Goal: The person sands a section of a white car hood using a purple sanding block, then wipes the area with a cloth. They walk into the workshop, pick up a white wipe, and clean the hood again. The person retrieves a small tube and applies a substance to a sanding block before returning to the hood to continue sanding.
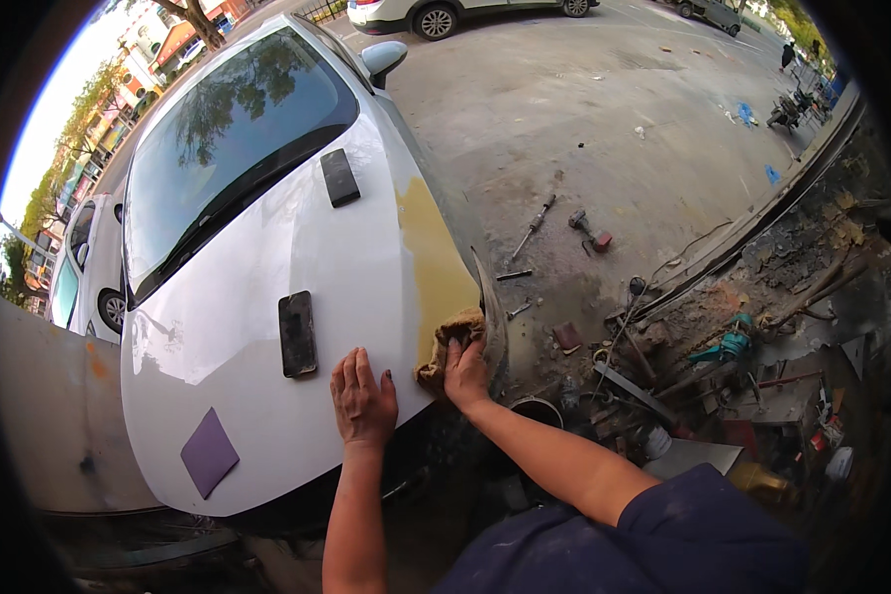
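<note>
My left hand (364,401) rests on the white car hood (228,366) with its fingers stretched out and nothing in them. My right hand (465,371) grips a crumpled brown cloth (444,332) on the hood's right front edge, over a yellowish patch (424,247) that runs up the side. A black phone-like slab (297,337) lies just above my left hand, and a smaller dark block (340,178) sits higher up near the windshield. A purple diamond-shaped pad (209,453) lies at the lower left of the hood.
Hand tools (584,228) and a bucket rim (538,406) are on the ground to the right. Cluttered metal scraps (643,396) and a teal power tool (731,342) fill the lower right. Other parked cars (436,20) and a distant person (788,54) stand farther off.
</note>
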Demonstrator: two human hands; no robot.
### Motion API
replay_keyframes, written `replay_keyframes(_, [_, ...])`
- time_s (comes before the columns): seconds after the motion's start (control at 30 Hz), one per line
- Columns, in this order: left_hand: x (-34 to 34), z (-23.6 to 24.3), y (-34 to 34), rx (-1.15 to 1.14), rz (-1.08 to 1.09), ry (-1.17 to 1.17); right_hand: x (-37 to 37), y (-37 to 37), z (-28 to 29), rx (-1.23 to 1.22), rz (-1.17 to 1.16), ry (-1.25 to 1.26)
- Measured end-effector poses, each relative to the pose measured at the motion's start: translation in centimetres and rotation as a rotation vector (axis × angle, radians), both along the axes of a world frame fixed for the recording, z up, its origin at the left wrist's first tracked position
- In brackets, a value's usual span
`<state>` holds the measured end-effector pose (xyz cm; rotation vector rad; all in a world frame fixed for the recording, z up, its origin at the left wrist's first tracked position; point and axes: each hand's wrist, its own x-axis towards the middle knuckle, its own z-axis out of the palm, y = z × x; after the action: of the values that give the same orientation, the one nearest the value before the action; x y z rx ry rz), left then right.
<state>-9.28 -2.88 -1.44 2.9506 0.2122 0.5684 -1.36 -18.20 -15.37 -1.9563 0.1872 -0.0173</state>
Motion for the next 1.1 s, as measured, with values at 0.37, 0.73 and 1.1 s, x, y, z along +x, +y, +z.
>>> replay_keyframes(0.37, [-0.7, 0.2, -0.8, -0.078, -0.064, -0.068, -7.9, -10.3, 0.7, 0.086, 0.689, 0.345])
replay_keyframes(0.73, [3.1, -0.2, -13.7, -0.022, -0.102, 0.161, -8.6, -23.2, -12.3, -0.223, 1.226, 0.730])
replay_keyframes(1.1, [10.4, 1.0, -15.1, 0.271, 0.221, 0.429, 8.4, -54.0, -16.4, -0.283, 0.172, 0.919])
